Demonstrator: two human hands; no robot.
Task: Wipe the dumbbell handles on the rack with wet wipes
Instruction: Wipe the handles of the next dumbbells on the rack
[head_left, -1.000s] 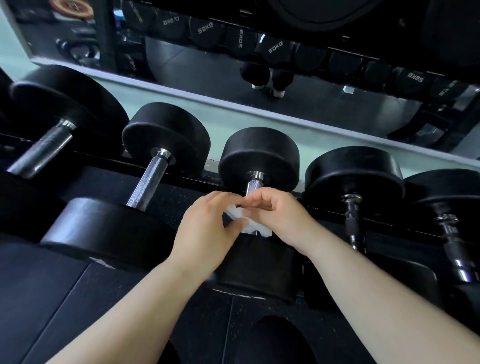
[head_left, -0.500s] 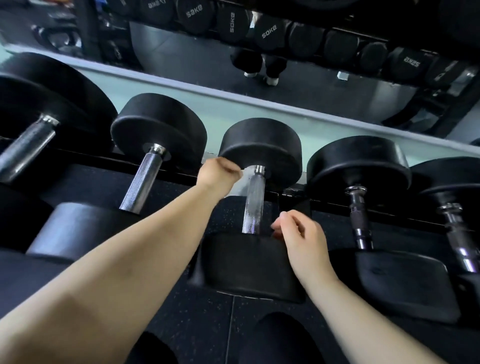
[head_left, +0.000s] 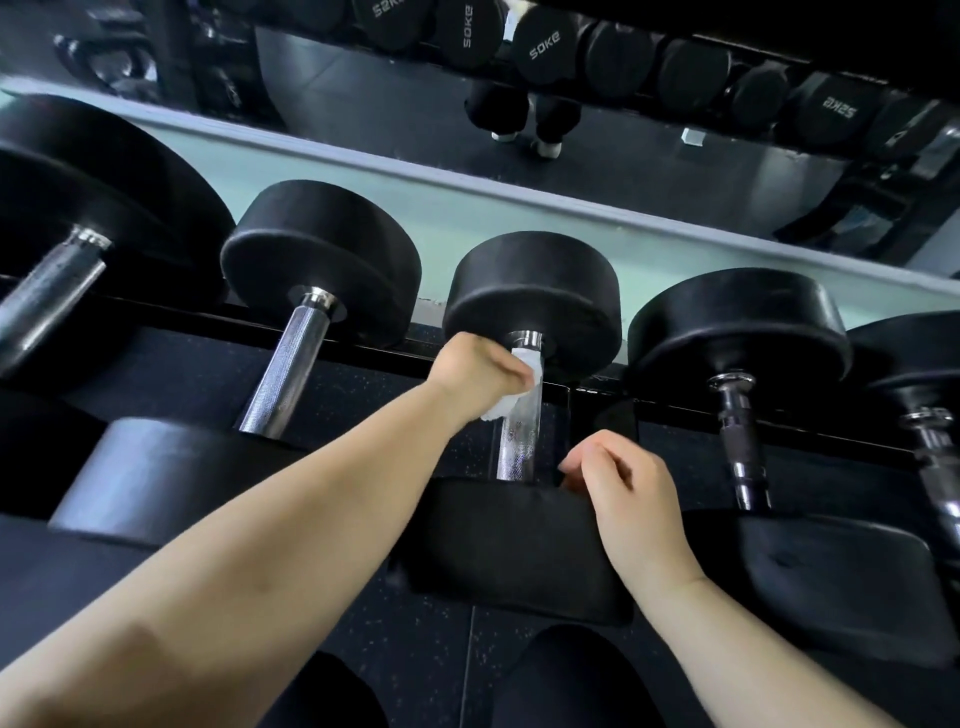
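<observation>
I see the left hand (head_left: 475, 371) clenched round a white wipe (head_left: 506, 400), pressed to the top of the middle dumbbell's steel handle (head_left: 515, 441) at frame centre. The right hand (head_left: 623, 483) is loosely curled, grasping nothing, at the edge of that dumbbell's near weight (head_left: 519, 545) on the rack (head_left: 675, 410).

forearms (head_left: 311, 499): bare | mirror reflection: dark trousers (head_left: 522, 106), white shoes (head_left: 548, 148)

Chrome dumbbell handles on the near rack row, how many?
5, left to right: far-left handle, second handle, middle handle under the wet wipe, fourth handle, right-edge handle. More may lie off frame.
</observation>
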